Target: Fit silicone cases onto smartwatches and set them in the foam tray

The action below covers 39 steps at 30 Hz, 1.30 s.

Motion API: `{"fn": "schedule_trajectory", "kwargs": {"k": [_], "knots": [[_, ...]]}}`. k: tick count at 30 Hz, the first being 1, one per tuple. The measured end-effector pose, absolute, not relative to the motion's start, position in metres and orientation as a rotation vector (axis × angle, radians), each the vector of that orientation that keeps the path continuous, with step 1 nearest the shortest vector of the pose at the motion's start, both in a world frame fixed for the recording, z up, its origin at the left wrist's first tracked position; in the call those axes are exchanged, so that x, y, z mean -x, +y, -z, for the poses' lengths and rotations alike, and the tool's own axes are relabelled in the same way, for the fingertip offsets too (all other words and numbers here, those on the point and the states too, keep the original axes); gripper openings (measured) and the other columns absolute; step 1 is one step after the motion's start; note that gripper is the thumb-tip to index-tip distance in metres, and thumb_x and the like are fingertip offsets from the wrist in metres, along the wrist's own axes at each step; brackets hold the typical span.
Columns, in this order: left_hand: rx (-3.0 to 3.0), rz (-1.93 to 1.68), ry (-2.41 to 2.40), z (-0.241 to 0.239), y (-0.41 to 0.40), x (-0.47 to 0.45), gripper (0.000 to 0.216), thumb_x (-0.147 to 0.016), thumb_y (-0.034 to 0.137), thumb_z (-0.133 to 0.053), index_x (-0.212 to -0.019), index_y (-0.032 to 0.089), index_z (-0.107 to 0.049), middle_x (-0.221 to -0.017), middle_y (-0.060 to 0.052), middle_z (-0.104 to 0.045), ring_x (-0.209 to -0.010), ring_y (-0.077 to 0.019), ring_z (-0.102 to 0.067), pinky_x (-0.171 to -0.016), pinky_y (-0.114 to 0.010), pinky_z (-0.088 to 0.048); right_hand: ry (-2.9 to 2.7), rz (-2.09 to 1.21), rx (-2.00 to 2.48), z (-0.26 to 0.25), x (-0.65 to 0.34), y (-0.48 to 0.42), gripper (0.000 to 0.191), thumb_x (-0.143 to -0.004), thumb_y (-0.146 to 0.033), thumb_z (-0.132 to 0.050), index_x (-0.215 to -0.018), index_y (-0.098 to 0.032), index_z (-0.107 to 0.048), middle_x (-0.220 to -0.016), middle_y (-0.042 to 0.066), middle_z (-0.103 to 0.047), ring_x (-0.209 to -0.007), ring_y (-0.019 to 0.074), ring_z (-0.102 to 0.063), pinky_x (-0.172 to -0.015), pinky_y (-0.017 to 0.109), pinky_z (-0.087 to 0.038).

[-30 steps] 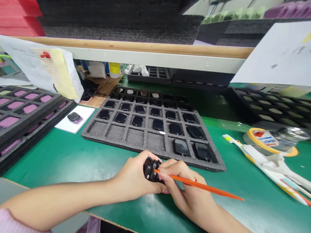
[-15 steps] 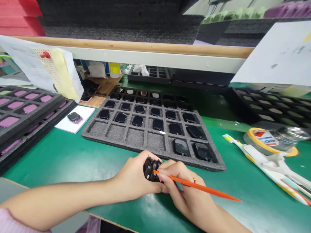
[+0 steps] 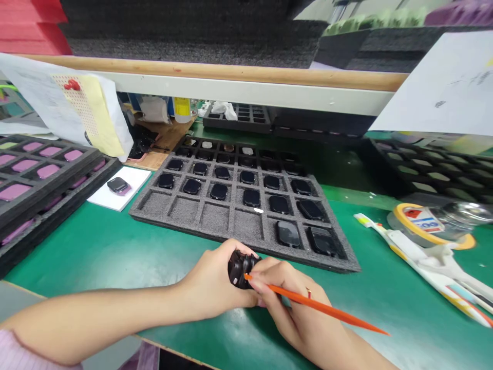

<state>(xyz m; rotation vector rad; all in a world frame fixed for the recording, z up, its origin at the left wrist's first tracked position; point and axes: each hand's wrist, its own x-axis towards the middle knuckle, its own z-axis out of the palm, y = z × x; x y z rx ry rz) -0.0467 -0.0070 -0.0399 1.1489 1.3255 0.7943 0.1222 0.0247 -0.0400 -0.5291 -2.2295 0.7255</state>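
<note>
My left hand (image 3: 215,281) is wrapped around a small glossy black object (image 3: 236,268) with a pale spot on it, just above the green bench; much of it is hidden by my fingers, so its kind is unclear. Pinched in my right hand (image 3: 296,300) is a slim orange pointed stick (image 3: 331,310). One tip touches or nearly touches the black object, while the long tapered end points to the lower right. Just beyond both hands lies a grey foam tray (image 3: 214,218) with square pockets, many holding black smartwatch bodies (image 3: 287,234).
At left, stacked foam trays (image 3: 73,177) hold pink pieces. A watch body (image 3: 117,185) rests on a white pad (image 3: 106,199). On the right are a toothbrush (image 3: 379,234), a white tool (image 3: 435,262) and a yellow-edged tape roll (image 3: 404,223). A shelf edge (image 3: 239,88) spans overhead.
The orange stick's tip has shifted very slightly downward on the black object, and my right hand has moved a little with it. My left hand keeps its hold.
</note>
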Motion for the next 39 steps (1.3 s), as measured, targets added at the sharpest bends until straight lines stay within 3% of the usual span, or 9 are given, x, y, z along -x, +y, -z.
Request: {"fn": "schedule_trajectory", "kwargs": {"k": [14,18,22,24,28,31,33,36,39], "knots": [[-1.129,-0.839,1.292,0.043,-0.008,0.050,0.055,-0.053,0.023,-0.089,-0.100,0.020,-0.060,-0.084,0.003,-0.067,-0.076,-0.0152,-0.056,-0.070,-0.027,-0.045,-2.003,-0.825,0.604,0.034,-0.126,0.024,0.014,-0.100,-0.020,-0.051,-0.088,-0.024,-0.056,-0.073,-0.002,-0.063,-0.061,0.0111,-0.063,-0.056,0.021,-0.053],[-1.149,-0.803,1.282,0.040,-0.008,0.054,0.058,-0.053,0.025,-0.091,-0.102,0.022,-0.060,-0.089,0.003,-0.067,-0.081,-0.0161,-0.058,-0.075,-0.028,-0.046,-1.678,-0.713,0.953,0.012,-0.162,0.033,0.018,-0.101,-0.035,-0.051,-0.088,-0.025,-0.059,-0.065,-0.003,-0.061,-0.048,0.0111,-0.056,-0.046,0.022,-0.048],[-1.143,-0.762,1.295,0.037,-0.008,0.055,0.059,-0.053,0.024,-0.090,-0.104,0.023,-0.059,-0.090,0.003,-0.066,-0.081,-0.0174,-0.059,-0.076,-0.029,-0.046,-1.932,-0.427,1.487,0.017,-0.218,0.051,0.049,-0.095,-0.060,-0.042,-0.062,-0.026,-0.053,-0.043,-0.001,-0.053,-0.038,0.0175,-0.053,-0.042,0.029,-0.042],[-1.166,-0.740,1.326,0.036,-0.008,0.056,0.063,-0.056,0.025,-0.088,-0.110,0.025,-0.056,-0.091,0.003,-0.065,-0.082,-0.0186,-0.059,-0.076,-0.030,-0.046,-2.087,-0.290,1.787,0.028,-0.241,0.055,0.054,-0.095,-0.060,-0.032,-0.056,-0.027,-0.047,-0.044,0.002,-0.056,-0.042,0.0217,-0.058,-0.047,0.032,-0.043],[-1.177,-0.726,1.302,0.039,-0.007,0.058,0.071,-0.065,0.028,-0.081,-0.126,0.030,-0.046,-0.100,0.001,-0.068,-0.093,-0.0233,-0.064,-0.086,-0.035,-0.047,-2.098,-0.199,2.023,0.044,-0.271,0.053,0.050,-0.092,-0.051,-0.045,-0.049,-0.026,-0.045,-0.044,0.004,-0.059,-0.045,0.0255,-0.063,-0.047,0.032,-0.039],[-1.190,-0.757,1.269,0.042,-0.003,0.058,0.061,-0.066,0.030,-0.081,-0.119,0.028,-0.051,-0.106,-0.002,-0.071,-0.101,-0.0257,-0.066,-0.093,-0.037,-0.047,-2.020,-0.068,2.107,0.039,-0.287,0.059,0.040,-0.093,-0.044,-0.050,-0.059,-0.024,-0.058,-0.052,0.005,-0.066,-0.053,0.0269,-0.067,-0.049,0.031,-0.040],[-1.184,-0.793,1.264,0.043,-0.001,0.055,0.053,-0.064,0.030,-0.082,-0.110,0.026,-0.055,-0.106,-0.003,-0.073,-0.099,-0.0256,-0.068,-0.092,-0.038,-0.049,-1.951,0.034,2.118,0.033,-0.297,0.070,0.029,-0.094,-0.037,-0.050,-0.082,-0.021,-0.070,-0.070,0.008,-0.073,-0.066,0.0273,-0.070,-0.056,0.032,-0.045],[-1.111,-0.834,1.256,0.042,-0.003,0.052,0.052,-0.062,0.030,-0.082,-0.107,0.024,-0.057,-0.104,-0.004,-0.074,-0.087,-0.0238,-0.071,-0.087,-0.039,-0.053,-1.911,0.133,2.072,0.032,-0.306,0.096,0.026,-0.096,-0.032,-0.054,-0.110,-0.016,-0.070,-0.100,0.011,-0.075,-0.089,0.0247,-0.071,-0.074,0.035,-0.052],[-1.066,-0.838,1.230,0.043,-0.006,0.053,0.055,-0.062,0.033,-0.081,-0.110,0.024,-0.056,-0.103,-0.005,-0.075,-0.078,-0.0228,-0.072,-0.083,-0.040,-0.055,-1.944,0.175,2.015,0.038,-0.307,0.123,0.027,-0.095,-0.037,-0.062,-0.111,-0.016,-0.067,-0.107,0.008,-0.071,-0.097,0.0212,-0.068,-0.086,0.040,-0.053]]}}
